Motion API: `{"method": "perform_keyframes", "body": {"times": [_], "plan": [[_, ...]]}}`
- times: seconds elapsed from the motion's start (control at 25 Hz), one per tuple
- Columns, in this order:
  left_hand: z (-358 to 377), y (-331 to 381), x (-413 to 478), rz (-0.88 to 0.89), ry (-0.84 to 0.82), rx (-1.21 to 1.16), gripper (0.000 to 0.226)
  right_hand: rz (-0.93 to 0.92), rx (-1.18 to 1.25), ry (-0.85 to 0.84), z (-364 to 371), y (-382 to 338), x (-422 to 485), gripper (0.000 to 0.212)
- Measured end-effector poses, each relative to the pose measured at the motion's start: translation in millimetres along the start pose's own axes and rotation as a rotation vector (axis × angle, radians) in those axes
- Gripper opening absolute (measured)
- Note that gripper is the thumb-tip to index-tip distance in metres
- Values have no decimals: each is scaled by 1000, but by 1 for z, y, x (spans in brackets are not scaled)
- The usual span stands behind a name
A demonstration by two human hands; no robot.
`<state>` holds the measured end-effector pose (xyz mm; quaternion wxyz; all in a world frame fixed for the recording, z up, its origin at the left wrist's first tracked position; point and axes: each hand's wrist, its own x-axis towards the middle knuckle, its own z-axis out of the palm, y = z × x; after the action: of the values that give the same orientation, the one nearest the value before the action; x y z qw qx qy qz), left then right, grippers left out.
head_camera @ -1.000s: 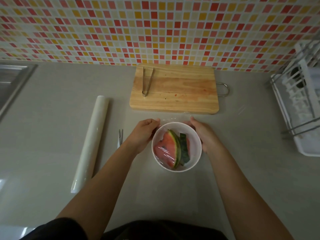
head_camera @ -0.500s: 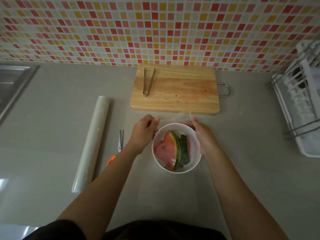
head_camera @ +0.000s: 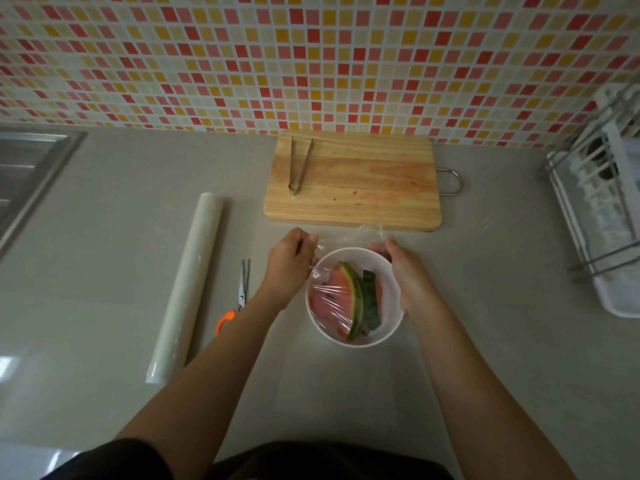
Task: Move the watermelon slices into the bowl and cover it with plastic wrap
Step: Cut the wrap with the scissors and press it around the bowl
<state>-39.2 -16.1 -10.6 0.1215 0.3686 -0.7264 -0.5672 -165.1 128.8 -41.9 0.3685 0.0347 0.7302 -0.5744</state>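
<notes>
Head camera looks down (close) at counter (head_camera: 485, 358).

Plastic wrap (head_camera: 367, 233) edge higher, more bunched

Metal tongs (head_camera: 293, 190) lie on a wooden cutting board (head_camera: 367, 192) by the tiled wall (head_camera: 311, 64). Orange-handled scissors (head_camera: 241, 297) rest on the grey surface (head_camera: 104, 271), with a dish rack (head_camera: 620, 299) far right.

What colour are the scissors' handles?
Orange, on the scissors left of the bowl; head view.
</notes>
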Motion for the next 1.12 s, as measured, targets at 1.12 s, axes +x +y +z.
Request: {"method": "perform_keyframes", "body": {"times": [1.12], "plan": [[13,-3,10,-122,62,77,34,118,222,-22,0,7,-2,54]]}}
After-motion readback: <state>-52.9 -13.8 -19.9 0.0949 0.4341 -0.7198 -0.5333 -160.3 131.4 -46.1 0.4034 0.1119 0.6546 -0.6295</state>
